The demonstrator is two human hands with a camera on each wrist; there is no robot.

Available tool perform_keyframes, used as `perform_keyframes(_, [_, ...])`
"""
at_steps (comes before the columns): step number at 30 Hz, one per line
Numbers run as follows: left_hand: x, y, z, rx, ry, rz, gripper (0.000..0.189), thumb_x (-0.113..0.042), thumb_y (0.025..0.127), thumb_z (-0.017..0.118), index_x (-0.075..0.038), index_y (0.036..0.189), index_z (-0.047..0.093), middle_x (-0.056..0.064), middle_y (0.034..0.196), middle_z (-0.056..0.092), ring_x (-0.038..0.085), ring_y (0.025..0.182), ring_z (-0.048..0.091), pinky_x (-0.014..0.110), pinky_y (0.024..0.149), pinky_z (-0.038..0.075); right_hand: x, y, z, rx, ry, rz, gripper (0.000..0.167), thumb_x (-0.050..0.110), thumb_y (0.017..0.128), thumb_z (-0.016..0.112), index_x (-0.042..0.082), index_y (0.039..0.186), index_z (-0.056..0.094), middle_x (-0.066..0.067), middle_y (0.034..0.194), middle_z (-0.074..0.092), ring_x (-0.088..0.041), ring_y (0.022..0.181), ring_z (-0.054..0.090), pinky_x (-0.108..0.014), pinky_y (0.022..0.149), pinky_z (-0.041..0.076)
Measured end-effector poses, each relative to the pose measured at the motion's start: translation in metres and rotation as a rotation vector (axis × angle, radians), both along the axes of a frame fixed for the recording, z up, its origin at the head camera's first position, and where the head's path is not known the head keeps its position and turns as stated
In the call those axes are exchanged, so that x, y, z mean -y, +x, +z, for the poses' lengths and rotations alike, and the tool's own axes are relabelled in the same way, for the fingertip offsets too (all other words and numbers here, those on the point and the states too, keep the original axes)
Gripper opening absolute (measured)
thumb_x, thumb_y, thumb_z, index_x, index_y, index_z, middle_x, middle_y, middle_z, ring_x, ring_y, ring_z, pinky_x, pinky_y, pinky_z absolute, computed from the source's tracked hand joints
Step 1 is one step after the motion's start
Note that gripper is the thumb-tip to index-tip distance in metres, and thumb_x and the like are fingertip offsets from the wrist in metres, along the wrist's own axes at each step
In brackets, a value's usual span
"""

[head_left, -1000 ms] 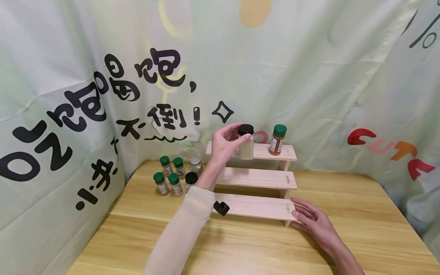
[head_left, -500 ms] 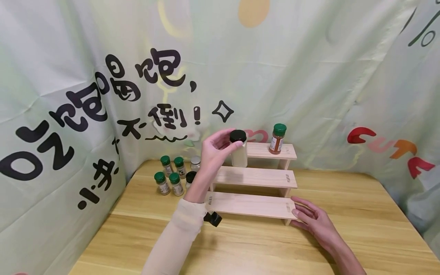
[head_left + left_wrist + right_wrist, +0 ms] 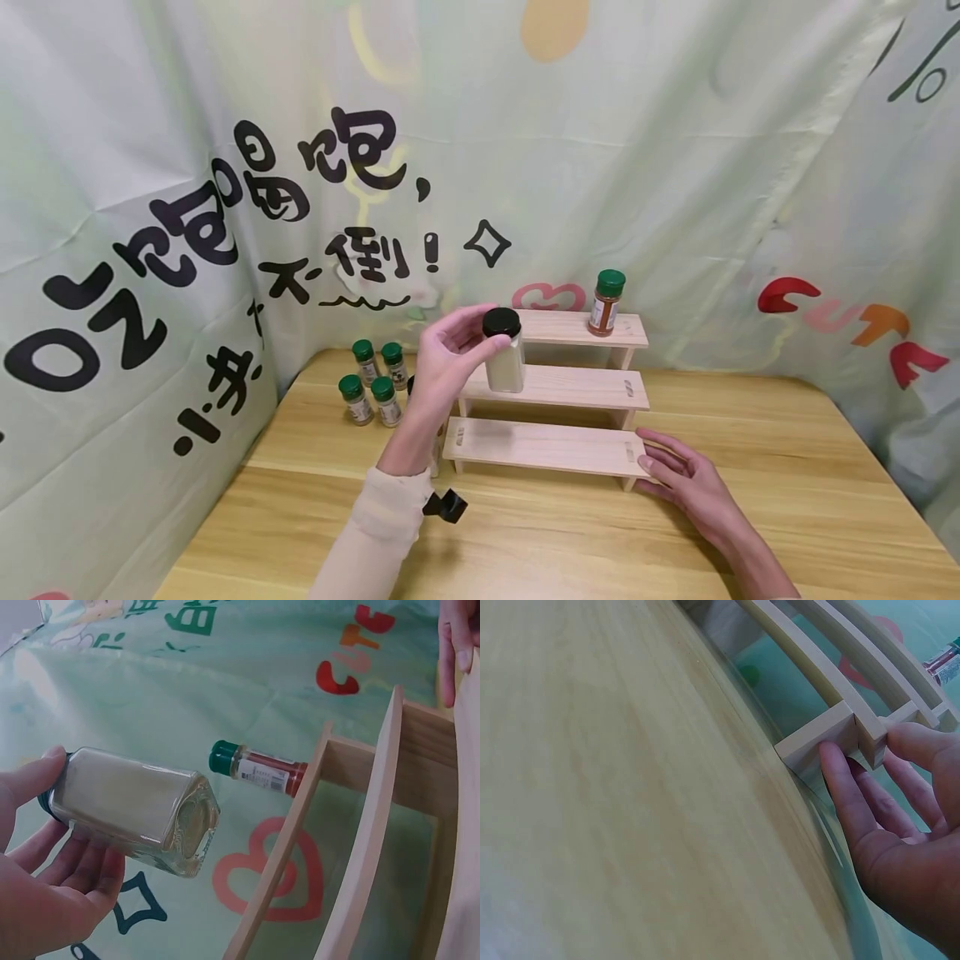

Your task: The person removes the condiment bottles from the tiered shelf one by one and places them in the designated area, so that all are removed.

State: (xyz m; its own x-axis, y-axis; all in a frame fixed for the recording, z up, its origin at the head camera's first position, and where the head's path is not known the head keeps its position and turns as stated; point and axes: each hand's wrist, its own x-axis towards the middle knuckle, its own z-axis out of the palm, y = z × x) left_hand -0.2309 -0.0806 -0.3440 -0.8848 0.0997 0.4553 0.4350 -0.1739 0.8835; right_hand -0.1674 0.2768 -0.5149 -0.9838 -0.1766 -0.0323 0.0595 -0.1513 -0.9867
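My left hand [image 3: 444,358] grips a square clear spice jar [image 3: 504,358] by its black lid, thumb on one side and fingers on the other. Pale powder fills the jar, as the left wrist view also shows. It hangs upright in the air, overlapping the middle step in the head view and apart from the rack. A three-step wooden rack [image 3: 555,444] stands on the table. At the right end of its lowest step, my right hand [image 3: 686,475] holds the board and leg between thumb and fingers. On the top step stands a green-capped jar [image 3: 603,305] with red-brown contents.
Several green-capped spice jars [image 3: 386,402] stand on the wooden table [image 3: 570,533] left of the rack. Other jars there are mostly hidden behind my left arm. A printed curtain [image 3: 675,167] hangs behind and beside the table.
My left hand has moved left and down with the black-lidded jar, from in front of the top step to about the middle step. My right hand has stayed on the rack.
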Motion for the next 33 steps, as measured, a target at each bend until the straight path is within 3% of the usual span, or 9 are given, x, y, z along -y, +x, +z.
perform_keyframes(13, [0.025,0.027,-0.011,0.044,0.017,0.006,0.043,-0.004,0.085,0.084,-0.005,0.125,0.070,0.014,0.121,0.071,0.031,0.109,0.067,0.032,0.096,0.058,0.000,0.001,-0.001,0.011,0.015,-0.006,0.050,0.006,0.103,0.062,0.001,0.150,0.048,0.004,0.125,0.067,-0.011,0.113,0.066,-0.042,0.092,0.060])
perform_keyframes(33, [0.069,0.040,-0.031,0.005,0.036,0.034,0.044,0.012,0.083,0.077,0.011,0.125,0.063,0.019,0.125,0.066,0.027,0.109,0.068,0.033,0.097,0.057,0.001,-0.001,-0.001,0.010,0.023,-0.021,0.052,0.007,0.102,0.063,-0.003,0.151,0.045,0.003,0.125,0.066,-0.012,0.113,0.066,-0.043,0.092,0.060])
